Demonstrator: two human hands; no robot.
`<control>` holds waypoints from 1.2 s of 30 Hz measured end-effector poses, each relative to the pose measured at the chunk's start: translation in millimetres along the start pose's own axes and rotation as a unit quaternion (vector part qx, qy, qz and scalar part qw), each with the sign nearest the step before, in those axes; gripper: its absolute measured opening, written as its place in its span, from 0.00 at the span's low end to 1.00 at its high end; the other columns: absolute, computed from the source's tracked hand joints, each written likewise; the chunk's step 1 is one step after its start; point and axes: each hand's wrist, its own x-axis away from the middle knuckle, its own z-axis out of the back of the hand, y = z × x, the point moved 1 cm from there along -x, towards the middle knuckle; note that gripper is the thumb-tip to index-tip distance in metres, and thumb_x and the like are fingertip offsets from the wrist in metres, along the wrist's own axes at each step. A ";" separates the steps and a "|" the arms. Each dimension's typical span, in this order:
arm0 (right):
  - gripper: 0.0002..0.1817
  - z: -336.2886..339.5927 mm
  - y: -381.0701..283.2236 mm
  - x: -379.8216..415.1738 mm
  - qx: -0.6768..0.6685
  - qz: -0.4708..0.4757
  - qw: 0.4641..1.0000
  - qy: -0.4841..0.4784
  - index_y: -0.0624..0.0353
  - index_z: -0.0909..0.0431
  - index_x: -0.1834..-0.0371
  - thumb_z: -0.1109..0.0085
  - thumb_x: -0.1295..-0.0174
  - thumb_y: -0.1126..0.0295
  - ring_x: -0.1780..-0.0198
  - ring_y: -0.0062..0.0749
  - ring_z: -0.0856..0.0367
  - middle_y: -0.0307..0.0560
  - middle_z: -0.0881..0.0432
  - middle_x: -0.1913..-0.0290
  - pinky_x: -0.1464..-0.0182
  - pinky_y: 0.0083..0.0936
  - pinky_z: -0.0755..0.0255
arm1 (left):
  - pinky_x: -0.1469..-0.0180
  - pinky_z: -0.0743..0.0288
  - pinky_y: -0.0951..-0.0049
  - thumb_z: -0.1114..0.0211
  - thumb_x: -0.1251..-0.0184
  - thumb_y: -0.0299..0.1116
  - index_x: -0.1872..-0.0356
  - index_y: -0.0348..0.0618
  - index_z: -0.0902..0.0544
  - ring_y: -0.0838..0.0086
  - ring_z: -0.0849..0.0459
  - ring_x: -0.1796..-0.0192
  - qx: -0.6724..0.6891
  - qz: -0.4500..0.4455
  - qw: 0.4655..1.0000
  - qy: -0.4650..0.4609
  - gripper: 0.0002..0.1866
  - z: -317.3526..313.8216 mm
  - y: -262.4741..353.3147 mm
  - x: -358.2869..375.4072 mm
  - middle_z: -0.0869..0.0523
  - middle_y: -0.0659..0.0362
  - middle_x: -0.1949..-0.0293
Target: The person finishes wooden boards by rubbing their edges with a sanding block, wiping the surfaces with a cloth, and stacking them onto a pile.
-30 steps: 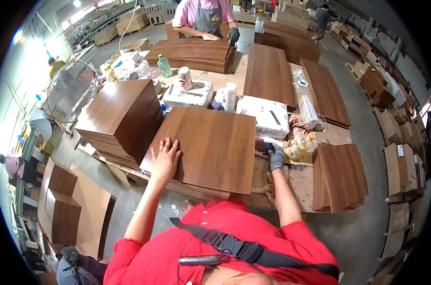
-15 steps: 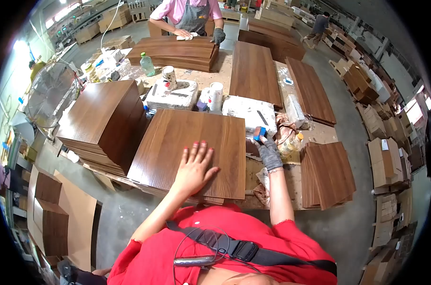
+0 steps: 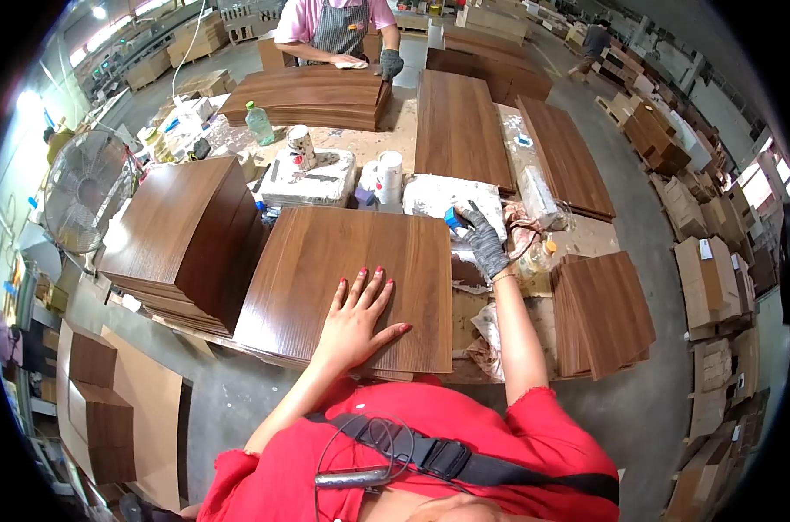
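Observation:
My left hand (image 3: pixel 353 324) lies flat with fingers spread on the top wood-grain panel (image 3: pixel 325 252) of a stack in front of me. My right hand (image 3: pixel 484 244), in a grey glove, grips a small blue block (image 3: pixel 453 217). It is held over the near edge of a white, stained slab (image 3: pixel 428 193), just past the panel's far right corner. A dark flat strip lies on that slab, partly behind my gloved fingers. Below my right wrist is a crumpled, stained cloth (image 3: pixel 485 344).
A taller panel stack (image 3: pixel 173 226) stands left, a fanned stack (image 3: pixel 599 313) right. White cans (image 3: pixel 388 177), a second white slab (image 3: pixel 312 187) and a green bottle (image 3: pixel 258 126) sit beyond. Across the table a person (image 3: pixel 338 35) wipes panels. A fan (image 3: pixel 86 187) stands far left.
My right hand has moved left and slightly up with the blue block, turning over the white slab. My left hand stays flat on the panel, nearly in place.

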 end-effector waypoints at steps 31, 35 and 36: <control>0.27 2.7 -159.7 266.1 0.039 -0.046 0.975 -0.216 0.57 0.24 0.31 0.39 0.36 0.79 0.32 0.38 0.26 0.46 0.22 0.34 0.27 0.33 0.34 | 0.17 0.60 0.51 0.50 0.30 0.72 0.22 0.50 0.34 0.61 0.49 0.16 -0.037 0.038 0.999 -0.010 0.45 -5.8 12.6 1.3 0.42 0.56 0.18; 0.29 12.6 -154.0 278.6 -0.018 -0.034 0.978 -0.207 0.56 0.26 0.30 0.34 0.37 0.76 0.35 0.33 0.23 0.46 0.21 0.36 0.30 0.31 0.30 | 0.17 0.60 0.50 0.50 0.29 0.71 0.22 0.51 0.34 0.59 0.50 0.16 -0.049 0.038 0.998 0.002 0.44 -14.1 11.7 0.8 0.43 0.56 0.18; 0.31 12.4 -147.1 279.2 -0.042 -0.055 0.984 -0.164 0.55 0.27 0.30 0.31 0.38 0.76 0.37 0.32 0.21 0.45 0.21 0.37 0.32 0.30 0.27 | 0.17 0.59 0.49 0.50 0.29 0.71 0.22 0.51 0.34 0.58 0.49 0.16 -0.048 0.038 0.998 0.009 0.44 -16.4 11.9 1.1 0.42 0.55 0.18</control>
